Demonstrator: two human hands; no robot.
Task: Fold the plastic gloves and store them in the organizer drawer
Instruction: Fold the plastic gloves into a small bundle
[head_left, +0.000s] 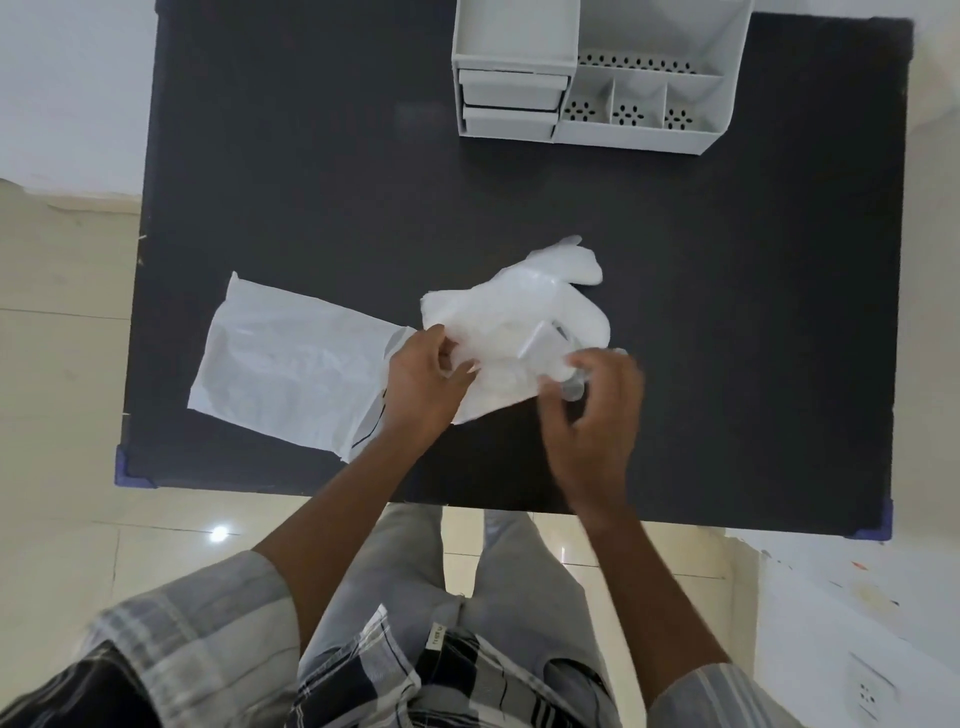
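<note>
Grey-and-white plaid shirt (218, 660) with short sleeves, black checks at the front; light grey trousers (524, 587)

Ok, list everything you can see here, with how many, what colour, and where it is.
Table: one, black, fills the middle of the view.
Organizer: one, white, far right part of the table, two drawers shut on its left side.
Gloves: a clear plastic bunch, count unclear, centre of the table, at the hands.
Bag: one, white, flat on the table, left of the gloves.
Floor: cream tiles, around the table.
Left hand: pinches the gloves' left edge.
Right hand: grips the gloves' right side.
</note>
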